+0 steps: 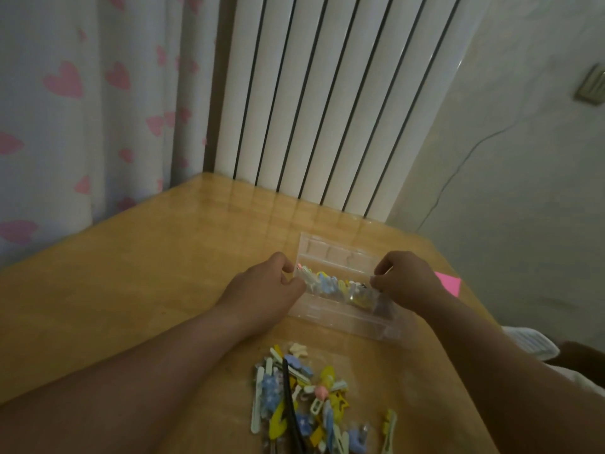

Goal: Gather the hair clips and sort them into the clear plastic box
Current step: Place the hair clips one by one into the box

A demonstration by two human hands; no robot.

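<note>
A clear plastic box [337, 253] lies open on the wooden table [131, 273], its lid [353, 322] folded toward me. A row of blue, yellow and white hair clips [334, 285] sits inside it. My left hand [262, 286] grips the box's left end with curled fingers. At the right end my right hand [406, 281] pinches the box edge. A loose pile of hair clips [304, 401] in blue, yellow, pink and pale green lies near the table's front edge, between my forearms. A black stick-like piece [291, 407] lies across the pile.
A white ribbed radiator [327, 99] stands behind the table. A curtain [82, 109] with pink hearts hangs at the left. A pink paper note [450, 282] lies at the table's right edge. A single yellow-green clip [389, 430] lies apart, right of the pile.
</note>
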